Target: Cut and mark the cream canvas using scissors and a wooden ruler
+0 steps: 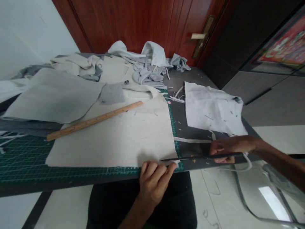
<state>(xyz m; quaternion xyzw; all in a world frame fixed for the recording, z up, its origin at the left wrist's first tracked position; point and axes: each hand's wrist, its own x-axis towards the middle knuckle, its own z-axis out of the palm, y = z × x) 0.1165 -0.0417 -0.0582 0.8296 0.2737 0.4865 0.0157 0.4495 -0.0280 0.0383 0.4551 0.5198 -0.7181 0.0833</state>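
So that its near edge is presumably steadied, the cream cloth (133,136) on the green mat (71,173) is held by the curled left hand (152,183); scissors (200,157) are gripped in the right hand's (224,149) closed fingers.

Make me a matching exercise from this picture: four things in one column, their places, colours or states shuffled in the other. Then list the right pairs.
Column one
1. Wooden ruler
2. Scissors
3. Cutting mat
4. Left hand

Column two
A. Has its fingers at the near edge of the cream cloth
B. Green, with a pale grid
C. Held in the right hand
D. Lying slantwise, partly on the cream cloth

Right pairs
1-D, 2-C, 3-B, 4-A
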